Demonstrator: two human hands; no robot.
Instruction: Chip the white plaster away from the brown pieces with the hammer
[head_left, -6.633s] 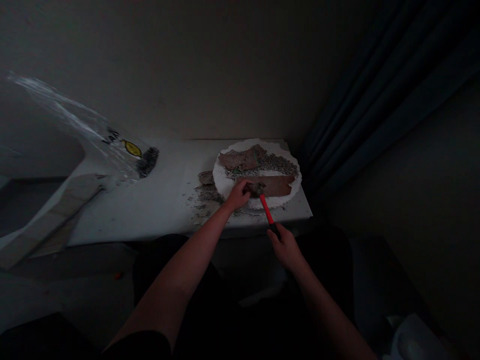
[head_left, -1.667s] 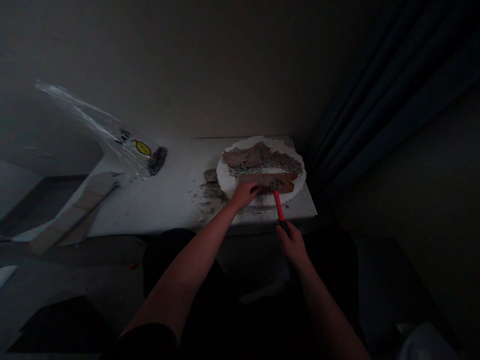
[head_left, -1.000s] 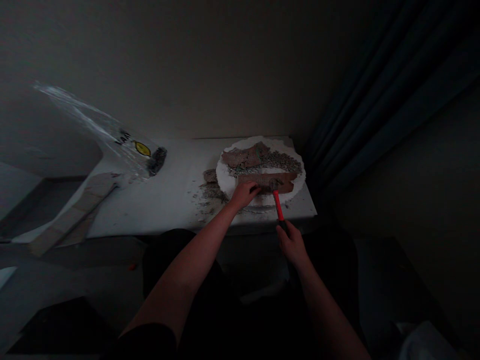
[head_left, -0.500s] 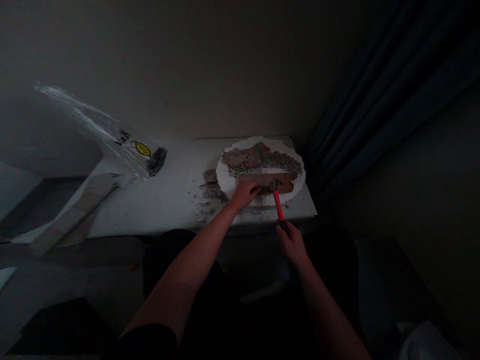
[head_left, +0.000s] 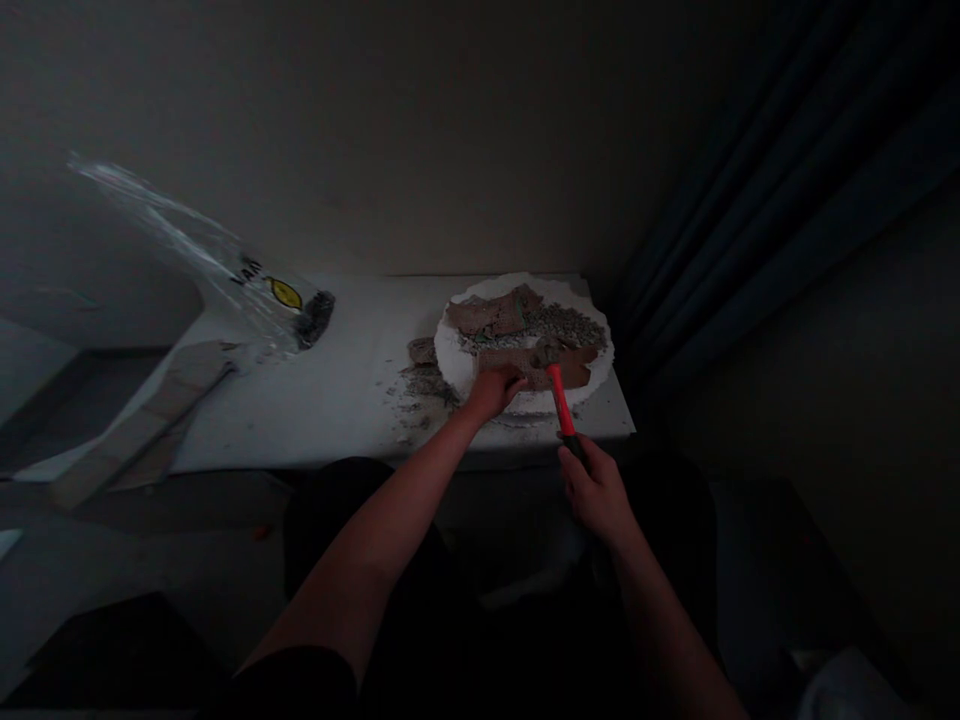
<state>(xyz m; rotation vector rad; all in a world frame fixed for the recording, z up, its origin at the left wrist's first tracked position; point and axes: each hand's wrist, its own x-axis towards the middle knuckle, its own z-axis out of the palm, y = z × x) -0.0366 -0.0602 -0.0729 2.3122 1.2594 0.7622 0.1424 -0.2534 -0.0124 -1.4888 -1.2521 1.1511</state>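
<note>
My right hand (head_left: 596,488) is closed round the black grip of a hammer (head_left: 559,400) with a red handle. Its dull metal head is over a brown, mesh-textured strip (head_left: 529,368); whether the two touch I cannot tell. At the strip's left part, my left hand (head_left: 495,390) grips the near edge, fingers bent. That strip lies on a white round board (head_left: 454,370) with a scalloped edge. Farther back on the board are another brown mesh-textured piece (head_left: 491,312) and a heap of small grey chips (head_left: 574,328).
Dark flat pieces and crumbs (head_left: 424,380) lie left of the board on the white table (head_left: 352,400). A clear plastic bag (head_left: 255,290) with dark contents stands farther left, near long boards (head_left: 150,420). A dark curtain (head_left: 750,180) hangs at right.
The hammer head has shifted slightly away from me, toward the middle of the board, and shows more clearly. My left hand stays at the strip with only a slight shift.
</note>
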